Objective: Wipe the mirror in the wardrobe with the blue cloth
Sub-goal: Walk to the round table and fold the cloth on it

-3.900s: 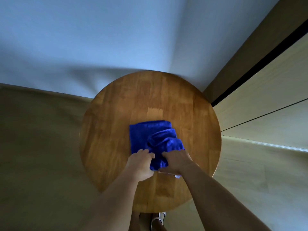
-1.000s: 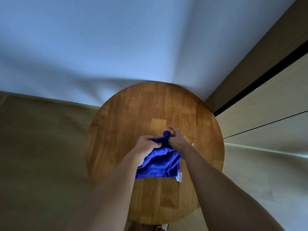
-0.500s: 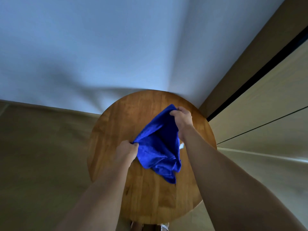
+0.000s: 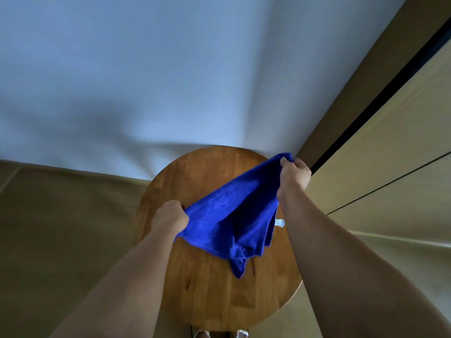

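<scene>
Stretching between both hands, the blue cloth (image 4: pixel 234 215) hangs above the round wooden worktop (image 4: pixel 195 289), lifted clear of it apart from perhaps its lowest dangling corner, where contact cannot be told. At the left, the left hand (image 4: pixel 170 215) has its fingers curled tight round the cloth's lower-left corner. From there the top edge runs up and to the right, so the cloth's long axis slants toward the far right, with loose folds sagging beneath it and a small white tag (image 4: pixel 279 223) showing by the right forearm. At that upper end the right hand (image 4: pixel 294 174) pinches the other corner, its fingers closed over the fabric. Further right stand the pale wardrobe doors (image 4: pixel 390 154), with a dark gap between panels. No mirror shows, so it is presumably inside or out of view. The right hand is clearly the nearer one to the wardrobe, almost at its edge, so by my judgement the move ahead turns rightward, with that hand carrying the cloth to the doors.
</scene>
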`<control>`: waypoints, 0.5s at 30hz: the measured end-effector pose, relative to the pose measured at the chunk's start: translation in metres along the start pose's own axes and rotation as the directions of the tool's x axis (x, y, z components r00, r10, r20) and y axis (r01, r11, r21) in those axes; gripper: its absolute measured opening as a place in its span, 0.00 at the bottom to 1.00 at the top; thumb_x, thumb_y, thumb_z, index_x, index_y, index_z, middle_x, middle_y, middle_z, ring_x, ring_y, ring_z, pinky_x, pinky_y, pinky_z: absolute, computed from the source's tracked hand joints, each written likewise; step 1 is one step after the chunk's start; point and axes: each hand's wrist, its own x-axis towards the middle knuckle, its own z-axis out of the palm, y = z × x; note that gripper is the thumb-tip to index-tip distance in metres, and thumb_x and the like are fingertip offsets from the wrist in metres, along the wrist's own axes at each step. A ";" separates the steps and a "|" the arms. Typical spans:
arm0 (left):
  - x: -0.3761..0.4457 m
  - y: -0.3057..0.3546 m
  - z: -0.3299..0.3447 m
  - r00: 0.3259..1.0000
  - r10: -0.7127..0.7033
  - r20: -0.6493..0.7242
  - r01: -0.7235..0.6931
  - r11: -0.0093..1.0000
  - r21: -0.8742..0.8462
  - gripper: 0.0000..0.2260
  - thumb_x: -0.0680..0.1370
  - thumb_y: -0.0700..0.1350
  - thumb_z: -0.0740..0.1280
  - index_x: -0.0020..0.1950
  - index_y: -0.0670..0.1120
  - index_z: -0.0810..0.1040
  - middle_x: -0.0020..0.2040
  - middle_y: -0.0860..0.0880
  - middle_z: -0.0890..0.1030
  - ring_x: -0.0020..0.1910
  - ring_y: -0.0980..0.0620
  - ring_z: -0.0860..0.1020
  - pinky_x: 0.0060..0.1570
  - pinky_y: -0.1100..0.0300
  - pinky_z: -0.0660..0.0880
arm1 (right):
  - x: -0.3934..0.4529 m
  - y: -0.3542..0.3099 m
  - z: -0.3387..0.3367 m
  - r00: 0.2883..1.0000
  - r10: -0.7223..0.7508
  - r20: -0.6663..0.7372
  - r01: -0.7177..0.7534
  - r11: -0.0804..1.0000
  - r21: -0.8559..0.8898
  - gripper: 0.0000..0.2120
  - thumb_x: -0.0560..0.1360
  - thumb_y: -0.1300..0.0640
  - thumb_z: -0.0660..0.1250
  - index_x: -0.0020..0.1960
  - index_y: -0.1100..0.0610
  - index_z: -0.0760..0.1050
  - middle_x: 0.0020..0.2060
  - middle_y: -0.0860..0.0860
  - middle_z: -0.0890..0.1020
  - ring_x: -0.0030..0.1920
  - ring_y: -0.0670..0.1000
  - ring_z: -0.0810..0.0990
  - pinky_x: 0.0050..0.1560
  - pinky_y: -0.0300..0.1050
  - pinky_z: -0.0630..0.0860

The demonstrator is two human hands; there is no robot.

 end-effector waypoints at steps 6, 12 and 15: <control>-0.002 0.018 -0.017 0.916 -0.402 -0.005 0.199 0.464 -0.863 0.12 0.76 0.33 0.65 0.59 0.39 0.74 0.52 0.42 0.77 0.47 0.43 0.77 0.45 0.54 0.75 | 0.003 0.007 -0.018 0.978 -0.075 -0.195 0.056 0.993 -0.102 0.09 0.77 0.59 0.64 0.40 0.50 0.76 0.34 0.44 0.76 0.39 0.49 0.75 0.43 0.41 0.70; -0.015 0.038 -0.050 0.902 -0.399 -0.167 -0.033 0.323 -0.946 0.12 0.75 0.30 0.59 0.46 0.44 0.76 0.37 0.48 0.75 0.31 0.54 0.72 0.31 0.65 0.72 | -0.007 -0.009 -0.024 0.941 -0.233 -0.246 0.172 0.954 -0.247 0.10 0.80 0.54 0.60 0.53 0.53 0.79 0.43 0.48 0.78 0.45 0.51 0.77 0.45 0.41 0.69; -0.016 0.043 -0.064 0.904 -0.364 -0.224 -0.101 0.327 -0.940 0.15 0.75 0.29 0.56 0.47 0.45 0.78 0.37 0.49 0.76 0.35 0.53 0.74 0.34 0.65 0.74 | -0.010 -0.025 -0.024 0.910 -0.342 -0.234 0.242 0.898 -0.367 0.13 0.81 0.52 0.56 0.51 0.54 0.78 0.44 0.50 0.80 0.45 0.53 0.78 0.43 0.43 0.69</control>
